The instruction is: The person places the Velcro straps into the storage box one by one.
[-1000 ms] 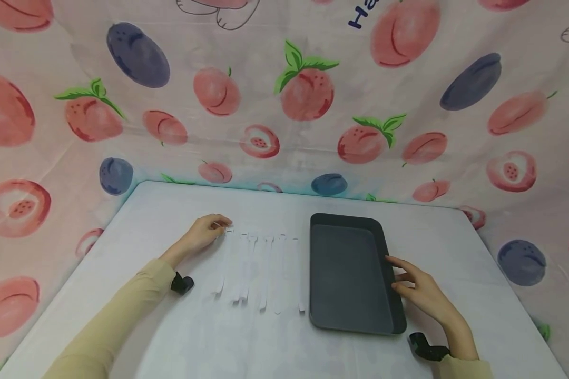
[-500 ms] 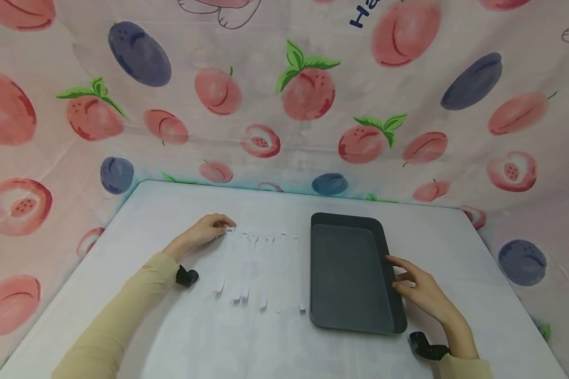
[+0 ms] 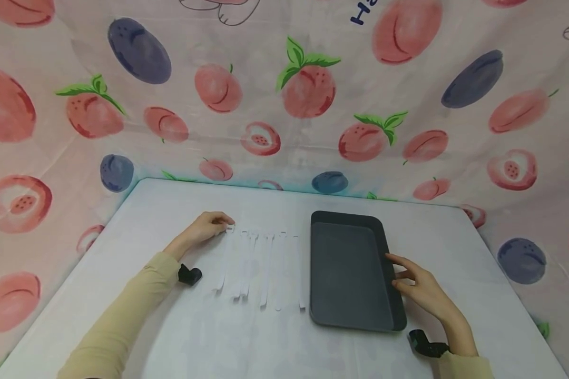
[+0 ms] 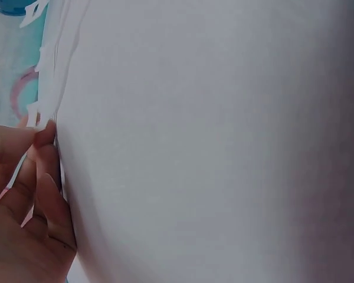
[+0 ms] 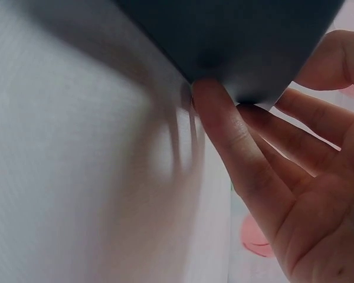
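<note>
Pinching, apparently, the leftmost white strip [image 3: 224, 259]: left hand [image 3: 205, 228]; right hand [image 3: 419, 288], fingers relaxed, against dark tray [image 3: 348, 273].

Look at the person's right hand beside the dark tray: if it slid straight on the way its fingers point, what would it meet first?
The right hand points left at the dark tray; its fingertips already seem to touch the tray's right rim, so it meets that first.

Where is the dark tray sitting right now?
In the head view the dark tray lies right of centre on the white table, just right of the white strips, with the right hand touching its right rim.
</note>
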`<state>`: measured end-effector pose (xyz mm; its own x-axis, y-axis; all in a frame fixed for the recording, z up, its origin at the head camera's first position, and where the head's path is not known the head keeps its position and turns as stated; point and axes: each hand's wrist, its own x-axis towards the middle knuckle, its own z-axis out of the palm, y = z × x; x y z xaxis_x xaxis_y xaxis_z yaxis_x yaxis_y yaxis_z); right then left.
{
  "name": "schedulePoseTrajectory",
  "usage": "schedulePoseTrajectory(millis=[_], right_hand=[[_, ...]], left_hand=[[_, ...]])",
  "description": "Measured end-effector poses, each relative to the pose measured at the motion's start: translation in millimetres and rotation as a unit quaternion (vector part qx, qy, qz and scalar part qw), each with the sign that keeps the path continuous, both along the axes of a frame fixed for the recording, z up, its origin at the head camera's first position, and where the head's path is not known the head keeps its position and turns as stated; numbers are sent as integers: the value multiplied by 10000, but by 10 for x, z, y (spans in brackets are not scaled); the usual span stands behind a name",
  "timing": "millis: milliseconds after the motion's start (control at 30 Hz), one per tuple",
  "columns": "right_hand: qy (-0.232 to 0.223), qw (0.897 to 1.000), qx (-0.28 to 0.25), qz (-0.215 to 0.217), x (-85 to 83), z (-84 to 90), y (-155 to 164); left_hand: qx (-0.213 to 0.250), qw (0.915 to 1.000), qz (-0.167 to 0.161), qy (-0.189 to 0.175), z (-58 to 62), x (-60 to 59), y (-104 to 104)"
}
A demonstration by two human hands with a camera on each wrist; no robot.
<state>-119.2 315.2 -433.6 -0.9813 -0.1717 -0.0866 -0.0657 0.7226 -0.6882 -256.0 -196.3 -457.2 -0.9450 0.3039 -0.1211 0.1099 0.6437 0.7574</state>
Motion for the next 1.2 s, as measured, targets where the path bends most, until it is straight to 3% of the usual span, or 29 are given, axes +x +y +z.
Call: schedulePoseTrajectory(millis=[467, 767, 967, 1200], right_hand=[[43, 10000, 2, -29, -6, -16, 15], [-21, 10000, -26, -53, 7, -13, 10], [10, 10000, -45, -17, 7, -1, 25], [29, 9998, -183, 78, 8, -9, 24]], left_hand=[[328, 9986, 316, -266, 66, 17, 21], [508, 9958, 577, -488, 89, 107, 41], [678, 9938, 819, -335, 78, 153, 74], [794, 9932, 848, -75, 124, 218, 61]])
